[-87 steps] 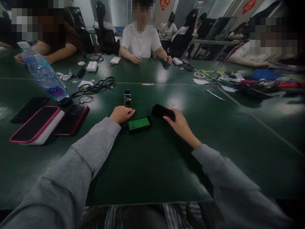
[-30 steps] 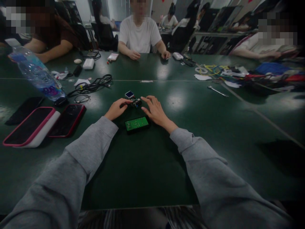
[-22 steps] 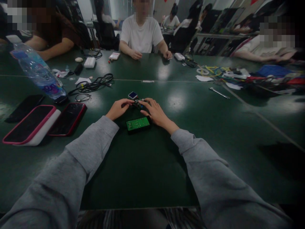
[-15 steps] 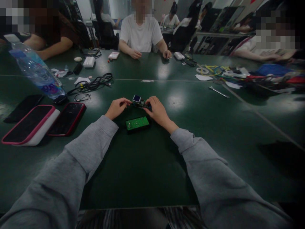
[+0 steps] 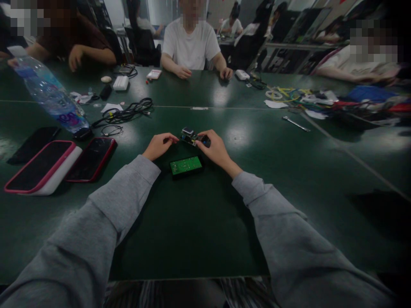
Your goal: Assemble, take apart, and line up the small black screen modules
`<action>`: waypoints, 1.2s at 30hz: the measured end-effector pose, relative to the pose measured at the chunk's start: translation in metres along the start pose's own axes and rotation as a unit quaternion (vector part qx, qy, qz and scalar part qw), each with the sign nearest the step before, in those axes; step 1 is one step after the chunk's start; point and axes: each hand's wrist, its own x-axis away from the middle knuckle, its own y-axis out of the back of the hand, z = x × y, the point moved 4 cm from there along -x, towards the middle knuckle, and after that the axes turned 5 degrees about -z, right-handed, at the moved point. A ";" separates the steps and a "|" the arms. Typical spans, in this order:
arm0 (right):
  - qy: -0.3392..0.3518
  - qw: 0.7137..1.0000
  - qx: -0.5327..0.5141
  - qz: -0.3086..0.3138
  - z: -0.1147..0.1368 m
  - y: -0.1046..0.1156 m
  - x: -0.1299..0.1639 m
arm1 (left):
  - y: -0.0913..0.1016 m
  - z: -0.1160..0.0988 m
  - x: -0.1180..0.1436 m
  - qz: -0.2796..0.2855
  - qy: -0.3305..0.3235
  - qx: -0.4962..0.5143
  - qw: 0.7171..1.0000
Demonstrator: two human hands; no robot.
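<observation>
In the head view, the right hand point(image 5: 214, 147) is holding a small circuit board point(image 5: 190, 137) by its right end. The thumb and fingers are pinching it, and the board is sitting a bit aslant. A little screen point(image 5: 187, 131) is sticking up on its left part. The left hand point(image 5: 158, 146) is reaching toward the other end of the board. Its thumb and fingers are staying close together, but I cannot tell if they are touching the board.

A green board point(image 5: 186, 164) is lying in a black case point(image 5: 203, 161), just in front of both hands, nearer the person. The case is resting flat on the dark green surface point(image 5: 189, 231).

Over on the left, a red-edged phone point(image 5: 93, 160) is lying beside a pink-edged one point(image 5: 41, 167). Clear bottles point(image 5: 53, 92) are standing behind them, and a black cable point(image 5: 131, 112) is lying in loops. On the right, a wrench point(image 5: 296, 123) is lying near a messy heap of wires point(image 5: 308, 100). Across the surface, a person in a white shirt point(image 5: 191, 45) is sitting.
</observation>
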 end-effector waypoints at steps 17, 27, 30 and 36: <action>-0.062 0.998 -0.007 -0.019 -0.017 -0.003 -0.001 | -0.003 0.007 -0.001 0.008 -0.011 -0.002 1.000; -0.066 0.997 -0.049 -0.013 -0.017 -0.004 0.001 | -0.002 0.004 -0.001 0.007 -0.006 -0.002 1.000; -0.074 0.995 -0.054 -0.029 -0.024 -0.004 -0.001 | -0.003 0.005 -0.001 0.004 -0.012 0.004 1.000; -0.107 0.992 0.008 -0.066 -0.046 -0.006 -0.006 | -0.001 0.003 -0.001 0.007 -0.009 -0.004 1.000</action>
